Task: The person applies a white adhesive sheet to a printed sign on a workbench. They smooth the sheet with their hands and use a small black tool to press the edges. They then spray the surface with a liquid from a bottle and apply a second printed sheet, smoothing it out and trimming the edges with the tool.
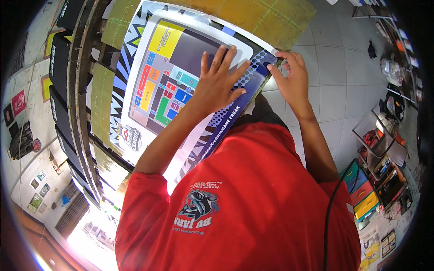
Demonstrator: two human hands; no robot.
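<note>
A large printed poster [194, 43] lies on the work table in front of me, showing a map of coloured blocks with a blue dotted border. Spread flat across its dark and coloured middle is my left hand [214, 83], palm down, fingers apart. At the poster's right edge, near the far right corner, my right hand [293, 77] has its thumb and fingers closed on the border. Under the sheet, a yellow-green cutting mat [289, 20] with grid lines shows beyond the far edge and at the left.
Metal rails [74, 86] run along the table's left side, with several black panels [61, 58] beside them. Pale floor tiles [332, 67] spread at the right. Farther right stand a cluttered rack with a clear plastic bag [391, 72], a chair [389, 144] and coloured folders [366, 205].
</note>
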